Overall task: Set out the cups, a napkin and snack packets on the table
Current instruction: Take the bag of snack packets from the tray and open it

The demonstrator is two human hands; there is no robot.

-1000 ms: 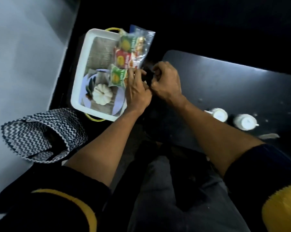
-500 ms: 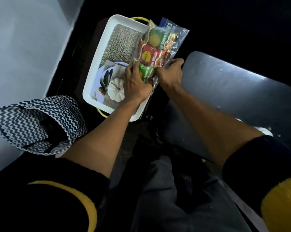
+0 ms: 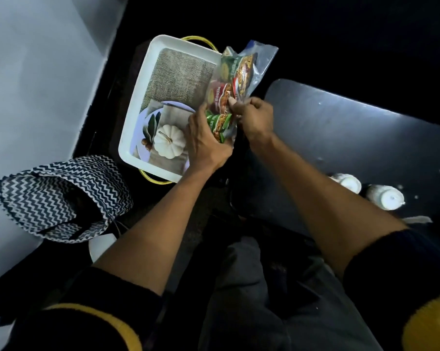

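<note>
while both hands are working at the clear bag [image 3: 254, 64] of snack packets [image 3: 220, 93], i'm judging the packet step to be in hand, with nothing of it on the table [image 3: 353, 127] yet. the bag is leaning over the right edge of the white tray [image 3: 140, 102], just beside the table's left end. my left hand [image 3: 206, 140] is cupping the bag's lower end, fingers curled around a green packet [image 3: 217, 122]. my right hand [image 3: 254, 117] is pinching the plastic just above it, thumb and forefinger pressed together, other fingers folded in. both forearms are reaching forward and converging, wrists nearly touching. 2 white cups [image 3: 386, 197] are already sitting near the table's near edge, well apart from the bag. next, i think, i'm needing to open the bag or lift it whole across onto the table. i can't make out a napkin for certain.
</note>
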